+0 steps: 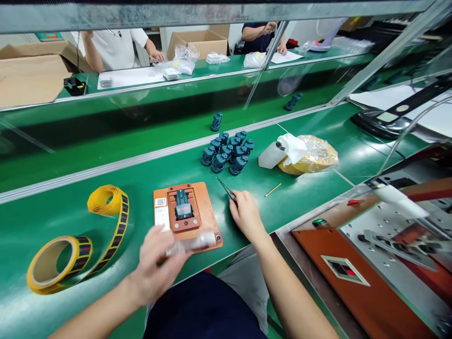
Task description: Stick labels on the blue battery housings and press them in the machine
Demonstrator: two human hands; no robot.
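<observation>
An orange-brown fixture plate [207,217] lies on the green bench in front of me, with one dark blue plastic part [182,205] seated in its recess. My left hand [158,266] hovers at the plate's near edge, fingers closed on a clear, blurred strip or small tube [195,243]. My right hand [245,214] rests on the bench just right of the plate, pinching thin metal tweezers [225,187] that point up and left. A cluster of several more blue parts [229,151] stands behind the plate.
A yellow label roll [56,263] with an unwound strip lies at the left. A white bottle and a bagged yellow roll [307,155] sit at the right. A machine bed [388,235] fills the right side. Other people work across the conveyor [116,47].
</observation>
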